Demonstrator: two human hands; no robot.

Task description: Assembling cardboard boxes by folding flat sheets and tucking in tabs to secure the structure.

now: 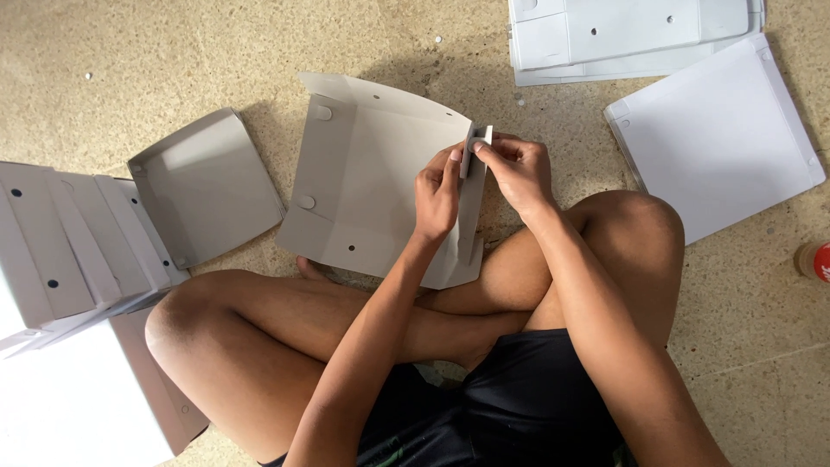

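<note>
- Looking down from the head camera, a person sits cross-legged on a speckled stone floor [216,52], bare knees filling the lower half of the frame.
- At the centre lies a half-folded grey cardboard box [372,182], open side up, with three walls raised and round tabs showing on its left wall.
- Both hands meet at the box's right wall, just right of centre. The left hand [437,195] pinches the folded flap [474,147] from the left, thumb and fingers closed on the card.
- The right hand [519,173] pinches the same flap from the right, fingertips pressed together at its top edge.
- By my judgement, the step in hand is folding and locking this side wall; the next move seems to call for firm, even pressure along the crease so the flap seats without buckling.
- At centre left, a finished shallow tray [207,186] rests beside the box.
- At the far left edge, a stack of folded boxes [69,251] leans on its side.
- In the upper right, flat unfolded blanks [622,35] lie in a pile, with a large white sheet [718,138] just below them.
- At the right edge, a red-capped bottle [817,259] is partly cut off by the frame.
</note>
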